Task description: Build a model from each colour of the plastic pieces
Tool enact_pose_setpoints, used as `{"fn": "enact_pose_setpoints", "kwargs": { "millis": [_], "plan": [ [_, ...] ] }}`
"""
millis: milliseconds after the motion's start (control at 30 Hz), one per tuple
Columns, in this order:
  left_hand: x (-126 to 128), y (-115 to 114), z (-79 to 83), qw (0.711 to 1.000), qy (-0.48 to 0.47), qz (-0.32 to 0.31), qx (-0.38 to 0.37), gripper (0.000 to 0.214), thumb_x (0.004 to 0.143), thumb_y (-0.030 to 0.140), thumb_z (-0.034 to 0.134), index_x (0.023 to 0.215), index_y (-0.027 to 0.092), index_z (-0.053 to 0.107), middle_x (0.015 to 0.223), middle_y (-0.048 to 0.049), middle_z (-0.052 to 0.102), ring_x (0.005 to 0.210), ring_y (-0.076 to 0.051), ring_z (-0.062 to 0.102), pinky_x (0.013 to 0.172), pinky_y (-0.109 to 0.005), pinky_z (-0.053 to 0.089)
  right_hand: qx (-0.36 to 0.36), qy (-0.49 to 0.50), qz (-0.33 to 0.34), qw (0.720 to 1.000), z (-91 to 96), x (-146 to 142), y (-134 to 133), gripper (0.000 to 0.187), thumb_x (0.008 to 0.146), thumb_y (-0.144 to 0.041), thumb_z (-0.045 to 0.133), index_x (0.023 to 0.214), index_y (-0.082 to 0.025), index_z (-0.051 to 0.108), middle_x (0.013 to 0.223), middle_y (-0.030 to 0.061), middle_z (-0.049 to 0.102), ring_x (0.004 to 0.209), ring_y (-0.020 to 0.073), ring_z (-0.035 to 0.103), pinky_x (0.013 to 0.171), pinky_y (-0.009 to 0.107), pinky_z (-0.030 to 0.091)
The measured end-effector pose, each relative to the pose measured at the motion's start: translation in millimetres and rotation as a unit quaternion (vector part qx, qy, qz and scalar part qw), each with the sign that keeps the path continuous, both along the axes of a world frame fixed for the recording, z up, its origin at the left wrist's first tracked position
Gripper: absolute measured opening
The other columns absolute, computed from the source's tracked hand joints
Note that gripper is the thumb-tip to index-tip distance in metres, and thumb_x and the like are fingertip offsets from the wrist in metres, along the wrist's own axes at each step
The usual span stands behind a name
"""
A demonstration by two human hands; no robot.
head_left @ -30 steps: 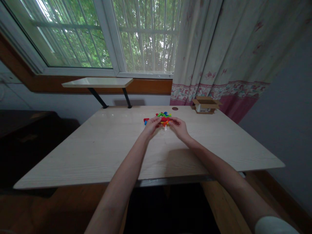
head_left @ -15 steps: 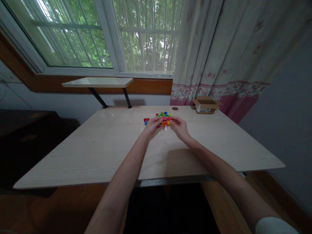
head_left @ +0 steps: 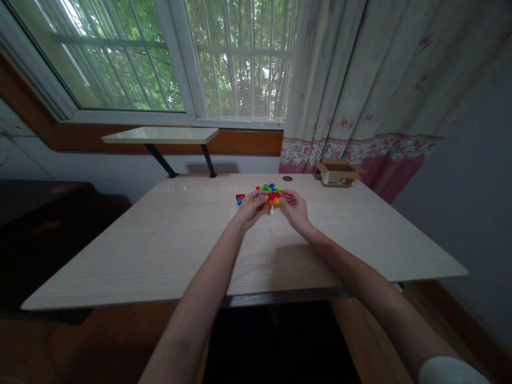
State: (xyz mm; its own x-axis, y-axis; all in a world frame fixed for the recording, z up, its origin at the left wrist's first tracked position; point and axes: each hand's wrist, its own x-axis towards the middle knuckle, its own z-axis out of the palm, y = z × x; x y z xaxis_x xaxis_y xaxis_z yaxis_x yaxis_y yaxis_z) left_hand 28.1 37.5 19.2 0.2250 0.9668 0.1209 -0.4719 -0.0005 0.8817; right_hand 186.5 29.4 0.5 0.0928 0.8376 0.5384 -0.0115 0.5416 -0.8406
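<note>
The person's left hand (head_left: 251, 208) has its thumb and fingers drawn nearly together and seems to pinch the near-left end of a red plastic piece (head_left: 274, 196). The right hand (head_left: 296, 209) is half curled, thumb and forefinger a little apart at the piece's other end; whether those fingertips truly grip it or only steady it cannot be told at this size. The two hands face each other across the red piece, which suggests that it is held from both ends so that neither end swings and both thumbs can work on it. Both forearms reach well forward over the desk (head_left: 192, 256), probably because the small parts lie toward its far half.

The red piece sits between the fingertips, in front of the other parts; it looks bright, smooth and longer than it is tall, though the fingers cover its ends and its exact shape is unclear. Orange and yellow parts (head_left: 277, 202) show just below it, and it is hard to say whether they are joined to it or lie on the desk. Just behind is a small heap of green and blue pieces (head_left: 269, 188), perhaps kept there for easy reach. Left of the left hand lies a red-and-blue piece (head_left: 239, 198).

Farther out, an open cardboard box (head_left: 338, 175) stands at the far right, apart from the parts, its flaps spread.
</note>
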Motion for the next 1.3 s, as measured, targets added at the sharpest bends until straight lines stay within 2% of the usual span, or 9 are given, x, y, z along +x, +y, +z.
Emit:
{"fn": "enact_pose_setpoints", "kwargs": {
  "millis": [267, 467, 800, 1033, 1300],
  "plan": [
    [1.6, -2.7, 1.8, 1.0, 0.004, -0.003, -0.024, 0.026, 0.06, 0.019, 0.077, 0.082, 0.01, 0.068, 0.071, -0.0053, 0.067, 0.047, -0.006, 0.053, 0.048, -0.019, 0.046, 0.042, -0.098, -0.06, 0.993, 1.0, 1.6, -5.7, 0.025, 0.076, -0.037, 0.06, 0.095, -0.021, 0.064, 0.095, 0.0048, 0.066, 0.075, 0.0151, 0.058, 0.074, 0.031, 0.048],
    [0.9, -0.6, -0.2, 1.0, 0.02, 0.011, 0.004, 0.032, 0.056, 0.02, 0.079, 0.085, 0.012, 0.069, 0.072, -0.0049, 0.068, 0.052, -0.007, 0.056, 0.051, -0.02, 0.046, 0.038, -0.111, -0.062, 0.991, 5.8, 1.2, -9.6, 0.024, 0.075, -0.036, 0.061, 0.093, -0.021, 0.065, 0.093, 0.005, 0.067, 0.077, 0.0162, 0.059, 0.076, 0.033, 0.048],
    [0.3, -1.4, 2.6, 0.998, 0.044, 0.037, 0.03, 0.036, 0.05, 0.023, 0.082, 0.083, 0.014, 0.069, 0.081, -0.0068, 0.069, 0.065, -0.013, 0.06, 0.058, -0.023, 0.047, -0.024, -0.018, 0.012, 0.999, -3.6, 0.8, 2.1, 0.029, 0.069, -0.037, 0.067, 0.094, -0.021, 0.064, 0.094, 0.0044, 0.067, 0.077, 0.0143, 0.06, 0.075, 0.03, 0.049],
    [-0.4, 1.1, 1.0, 0.998, 0.034, 0.045, 0.033, 0.039, 0.047, 0.024, 0.083, 0.082, 0.014, 0.069, 0.076, -0.006, 0.069, 0.066, -0.013, 0.061, 0.063, -0.025, 0.048, -0.073, 0.053, 0.053, 0.995, -3.9, -0.8, 6.6, 0.035, 0.06, -0.038, 0.074, 0.089, -0.021, 0.064, 0.091, 0.0044, 0.068, 0.08, 0.0154, 0.062, 0.077, 0.032, 0.049],
    [0.8, -1.5, 4.5, 0.999, 0.026, 0.008, 0.024, 0.038, 0.048, 0.024, 0.083, 0.083, 0.014, 0.071, 0.082, -0.0083, 0.071, 0.068, -0.014, 0.062, 0.066, -0.026, 0.048, -0.178, 0.123, 0.155, 0.964, -3.5, -0.8, 0.8, 0.041, 0.059, -0.039, 0.075, 0.094, -0.021, 0.064, 0.08, 0.0013, 0.068, 0.059, 0.0104, 0.057, 0.057, 0.024, 0.045]
  ]
}}
